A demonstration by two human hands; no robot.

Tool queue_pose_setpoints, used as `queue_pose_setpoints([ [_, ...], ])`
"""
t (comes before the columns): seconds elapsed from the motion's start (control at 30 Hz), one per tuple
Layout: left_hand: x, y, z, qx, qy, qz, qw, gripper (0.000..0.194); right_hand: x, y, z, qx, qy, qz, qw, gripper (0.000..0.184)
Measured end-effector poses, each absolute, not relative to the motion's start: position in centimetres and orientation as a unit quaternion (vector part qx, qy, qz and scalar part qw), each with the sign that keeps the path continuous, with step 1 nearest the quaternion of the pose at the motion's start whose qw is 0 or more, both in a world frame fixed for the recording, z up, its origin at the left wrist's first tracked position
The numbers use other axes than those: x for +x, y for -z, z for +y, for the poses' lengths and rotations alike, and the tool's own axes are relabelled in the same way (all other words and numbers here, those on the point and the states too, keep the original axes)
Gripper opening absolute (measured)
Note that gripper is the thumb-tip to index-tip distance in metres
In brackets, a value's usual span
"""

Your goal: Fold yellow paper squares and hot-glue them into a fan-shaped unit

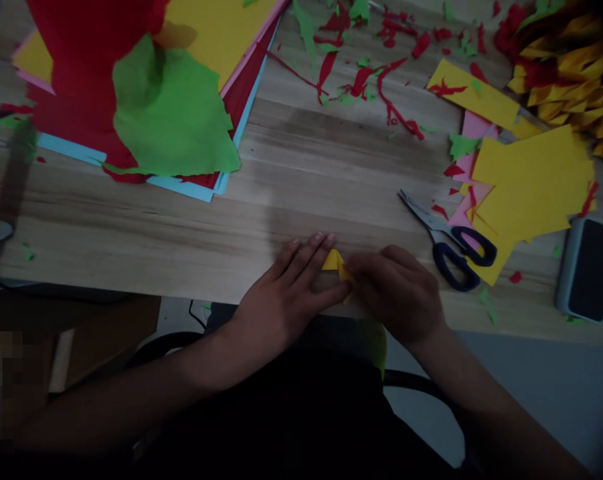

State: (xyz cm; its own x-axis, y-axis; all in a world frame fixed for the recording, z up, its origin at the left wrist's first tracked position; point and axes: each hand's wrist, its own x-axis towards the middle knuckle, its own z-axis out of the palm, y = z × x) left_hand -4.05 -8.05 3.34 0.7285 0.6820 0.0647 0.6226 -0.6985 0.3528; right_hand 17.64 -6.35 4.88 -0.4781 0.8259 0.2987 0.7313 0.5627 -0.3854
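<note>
A small folded piece of yellow paper [334, 260] lies at the table's near edge, between my two hands and partly covered by them. My left hand [294, 280] rests beside it with fingers stretched out on the tabletop, the fingertips and thumb touching the paper's left and lower sides. My right hand [404, 287] is closed, pinching the right end of the same paper; its fingertips are dim and partly hidden. Right of that hand lie scissors [444, 237] with dark handles, their blades slightly parted and pointing up-left.
Yellow sheets [531, 183] lie beyond the scissors, near a phone-like device [587, 270]. Folded yellow pieces [574, 73] are heaped at upper right. Red and green scraps [364, 80] litter the wooden table [181, 240]. Green paper [174, 113] tops a coloured stack at upper left.
</note>
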Motion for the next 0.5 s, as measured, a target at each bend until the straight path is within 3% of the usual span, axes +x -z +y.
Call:
queue_pose_setpoints([
  [0.37,-4.3,-3.0,-8.2,0.916,-0.106,0.353,0.159,0.076,18.8,-4.8,-8.7,-0.474,-0.128,-0.841,0.228,0.016],
  [0.5,-4.3,-3.0,-8.1,0.916,-0.113,0.349,0.161,0.068,17.8,-4.6,-7.3,-0.463,-0.099,-0.848,0.237,0.015],
])
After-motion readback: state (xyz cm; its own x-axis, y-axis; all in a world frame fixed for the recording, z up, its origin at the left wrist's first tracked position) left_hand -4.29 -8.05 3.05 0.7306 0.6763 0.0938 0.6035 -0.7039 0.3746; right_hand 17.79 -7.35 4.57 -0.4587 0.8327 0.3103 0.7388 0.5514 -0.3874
